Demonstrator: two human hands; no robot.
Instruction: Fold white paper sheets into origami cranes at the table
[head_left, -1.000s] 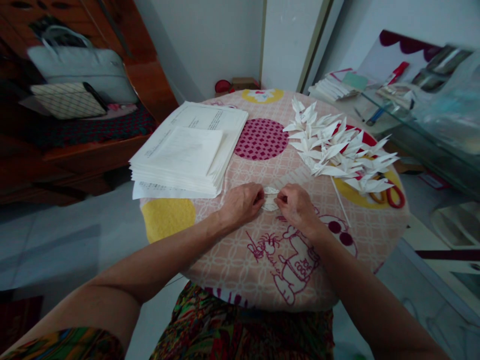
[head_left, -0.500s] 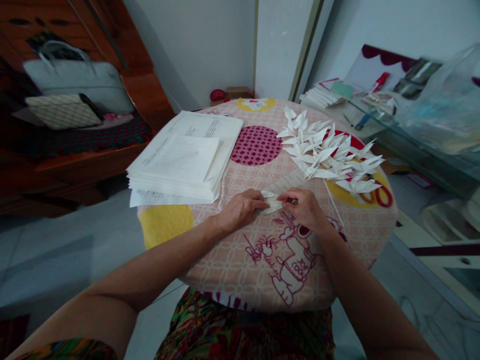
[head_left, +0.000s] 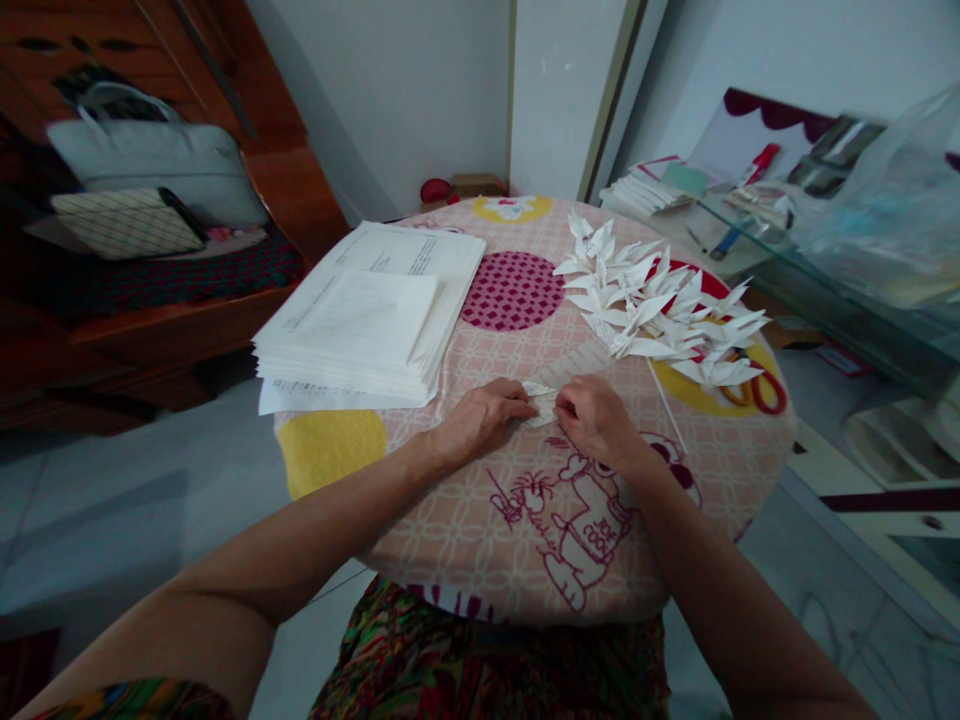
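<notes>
Paper (head_left: 541,405): small, white, folded, with faint dark marks too small to read. Lies nearly flat between left hand (head_left: 489,414) and right hand (head_left: 598,417), left edge under left fingertips, right edge partly hidden at right fingertips.

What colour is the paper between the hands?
The paper is whitish; it shows best in the head view.

Two hands (head_left: 486,420), one folded paper (head_left: 543,404), one pair of scissors (head_left: 756,396), one table (head_left: 450,530), paper figures (head_left: 651,308) beyond counting
</notes>
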